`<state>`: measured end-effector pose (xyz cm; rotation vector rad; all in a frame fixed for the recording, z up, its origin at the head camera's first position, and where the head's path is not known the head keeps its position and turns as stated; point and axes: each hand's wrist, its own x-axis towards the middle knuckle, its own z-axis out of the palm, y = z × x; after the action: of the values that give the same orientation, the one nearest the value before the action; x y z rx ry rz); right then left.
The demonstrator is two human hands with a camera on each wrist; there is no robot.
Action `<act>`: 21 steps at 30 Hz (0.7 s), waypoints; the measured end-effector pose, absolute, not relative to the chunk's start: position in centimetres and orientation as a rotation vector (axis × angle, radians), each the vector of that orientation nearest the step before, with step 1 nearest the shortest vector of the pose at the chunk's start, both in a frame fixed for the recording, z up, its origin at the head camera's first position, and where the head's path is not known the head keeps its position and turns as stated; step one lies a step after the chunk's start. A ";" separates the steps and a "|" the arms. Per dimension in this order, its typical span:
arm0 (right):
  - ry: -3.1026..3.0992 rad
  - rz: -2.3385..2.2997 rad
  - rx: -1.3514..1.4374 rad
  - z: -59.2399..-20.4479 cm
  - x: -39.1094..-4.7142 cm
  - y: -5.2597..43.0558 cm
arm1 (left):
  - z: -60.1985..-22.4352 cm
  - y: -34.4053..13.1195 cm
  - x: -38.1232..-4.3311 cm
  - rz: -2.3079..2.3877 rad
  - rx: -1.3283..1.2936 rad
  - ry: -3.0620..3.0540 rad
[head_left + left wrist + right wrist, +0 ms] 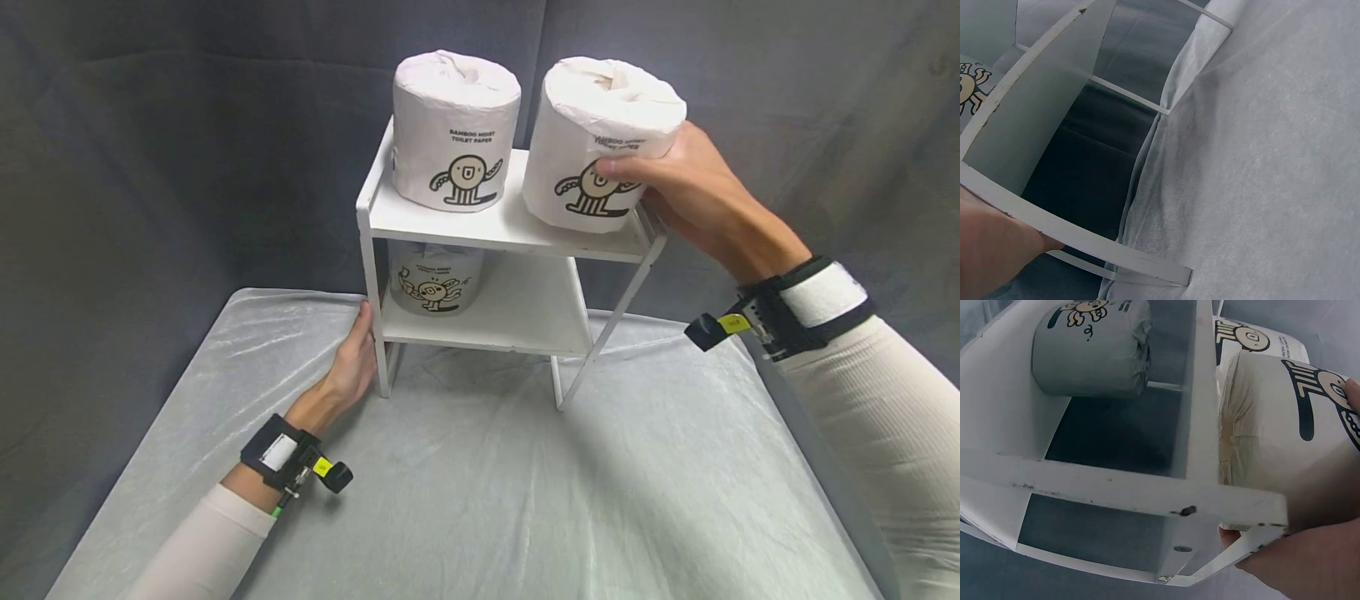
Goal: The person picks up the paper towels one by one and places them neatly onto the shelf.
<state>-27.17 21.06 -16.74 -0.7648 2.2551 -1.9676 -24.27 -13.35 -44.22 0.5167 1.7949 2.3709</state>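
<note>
A white two-tier shelf rack (pixel 540 300) stands on a grey cloth. My right hand (pixel 697 183) grips a wrapped toilet roll (pixel 592 167) at the top board's right end, thumb across its printed front; the roll leans slightly. Another wrapped roll (pixel 457 150) stands upright on the left of that board. On the lower board sits a third roll (pixel 435 279), partly hidden by the top board. My left hand (pixel 348 367) holds the rack's front left leg (pixel 1085 240); most of its fingers are hidden behind it. The right wrist view shows the gripped roll (pixel 1291 437) beside the rack's end.
Grey cloth (pixel 450 483) covers the table in front of the rack. Dark curtains (pixel 187 167) hang behind and to both sides. The rack's raised side rail (pixel 1116 481) borders the right end of the boards.
</note>
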 end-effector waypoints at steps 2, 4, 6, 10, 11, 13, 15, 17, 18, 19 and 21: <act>2.258 -1.971 -0.751 -16.8 -27.5 20.9 | -44.2 -13.3 -24.3 2.369 0.519 1.798; 2.259 -1.977 -0.740 -16.8 -27.7 20.8 | -44.2 -13.3 -24.3 2.367 0.518 1.801; 2.264 -1.982 -0.729 -16.9 -28.0 20.6 | -44.1 -13.3 -24.3 2.367 0.514 1.801; 2.280 -1.989 -0.699 -16.9 -28.4 20.3 | -44.2 -13.3 -24.3 2.360 0.513 1.806; 2.280 -1.993 -0.695 -16.9 -28.5 20.3 | -44.2 -13.3 -24.3 2.359 0.516 1.808; 2.291 -1.996 -0.682 -16.9 -28.7 20.1 | -44.2 -13.3 -24.3 2.356 0.521 1.819; 2.304 -1.992 -0.677 -16.9 -28.8 20.0 | -44.3 -13.3 -24.4 2.356 0.524 1.821; 2.310 -1.989 -0.676 -16.9 -29.0 19.9 | -44.3 -13.3 -24.4 2.360 0.523 1.812; 2.320 -1.984 -0.673 -16.9 -29.1 19.8 | -44.3 -13.3 -24.4 2.361 0.522 1.808; 2.326 -1.977 -0.674 -16.9 -29.2 19.8 | -44.3 -13.3 -24.4 2.363 0.521 1.802; 2.336 -1.961 -0.669 -16.8 -29.3 19.7 | -44.3 -13.3 -24.4 2.363 0.518 1.796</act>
<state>-29.30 19.75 -16.85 -0.6694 2.3359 -1.9615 -24.36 -13.30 -44.33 0.5182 1.7963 2.3628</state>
